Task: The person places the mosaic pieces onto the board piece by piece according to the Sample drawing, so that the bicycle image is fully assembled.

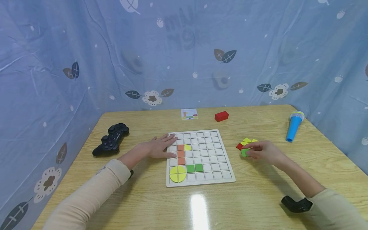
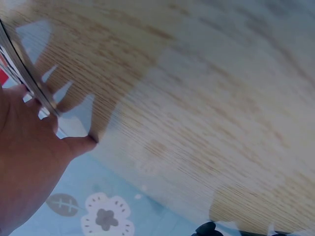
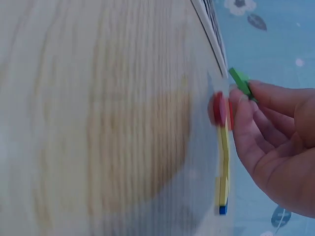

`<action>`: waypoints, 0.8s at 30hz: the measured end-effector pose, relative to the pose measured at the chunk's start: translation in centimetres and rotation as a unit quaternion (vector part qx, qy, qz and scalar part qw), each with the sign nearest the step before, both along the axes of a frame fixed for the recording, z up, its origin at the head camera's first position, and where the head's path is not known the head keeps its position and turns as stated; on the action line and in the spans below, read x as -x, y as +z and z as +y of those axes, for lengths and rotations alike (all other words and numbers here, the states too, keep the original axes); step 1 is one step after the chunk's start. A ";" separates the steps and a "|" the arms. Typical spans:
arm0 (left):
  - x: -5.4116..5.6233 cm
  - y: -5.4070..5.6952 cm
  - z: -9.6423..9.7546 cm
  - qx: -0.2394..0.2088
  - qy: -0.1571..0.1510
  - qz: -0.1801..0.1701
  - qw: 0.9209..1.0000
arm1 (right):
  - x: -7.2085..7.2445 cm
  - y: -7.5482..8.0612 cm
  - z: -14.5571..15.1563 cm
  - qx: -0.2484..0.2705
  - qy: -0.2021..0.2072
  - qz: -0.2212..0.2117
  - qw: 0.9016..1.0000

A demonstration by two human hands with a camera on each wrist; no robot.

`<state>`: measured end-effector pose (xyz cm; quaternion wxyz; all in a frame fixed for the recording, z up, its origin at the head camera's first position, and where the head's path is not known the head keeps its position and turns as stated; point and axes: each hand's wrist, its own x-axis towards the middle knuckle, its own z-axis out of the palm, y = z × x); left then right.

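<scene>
I have the right hand (image 1: 265,152) clamped, thumb and fingertips pinching a small green tile (image 1: 245,152) just right of the board. On my right wrist feed that tile stands tilted, above a low group of pieces. Next to it I make out a red tile (image 1: 239,146), several yellow tiles (image 1: 247,140) and, at the far end of the row, a small blue piece (image 3: 223,210).

The left hand (image 1: 159,147) lies with its fingers straight and apart, holding nothing, its fingertips resting on the left edge of the white grid board (image 1: 213,159).

On that board I count three orange tiles (image 1: 181,154) in a column, with a yellow quarter piece (image 1: 187,147) beside the topmost. Four quarters make a yellow disc (image 1: 174,170) in the near left corner, and two green squares (image 1: 190,168) sit side by side just right of it.

Further out on the worktop (image 1: 143,198) I have a printed card (image 1: 189,114) and a red block (image 1: 221,116) beyond the board, a black game controller (image 1: 112,140) at left and a blue toy microphone (image 1: 294,126) at right. Behind everything hangs a blue patterned curtain (image 1: 184,64).
</scene>
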<state>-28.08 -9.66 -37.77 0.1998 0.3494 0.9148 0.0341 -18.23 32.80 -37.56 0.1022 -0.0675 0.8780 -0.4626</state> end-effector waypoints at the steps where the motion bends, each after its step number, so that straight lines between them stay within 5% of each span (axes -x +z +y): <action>1: 0.0 0.0 0.0 0.000 0.000 0.000 1.000 | 0.0 0.0 -0.3 0.006 0.003 -0.006 1.000; 24: 0.0 0.0 0.1 0.000 0.003 -0.003 1.000 | -0.1 -0.7 -7.2 0.118 0.071 -0.107 0.985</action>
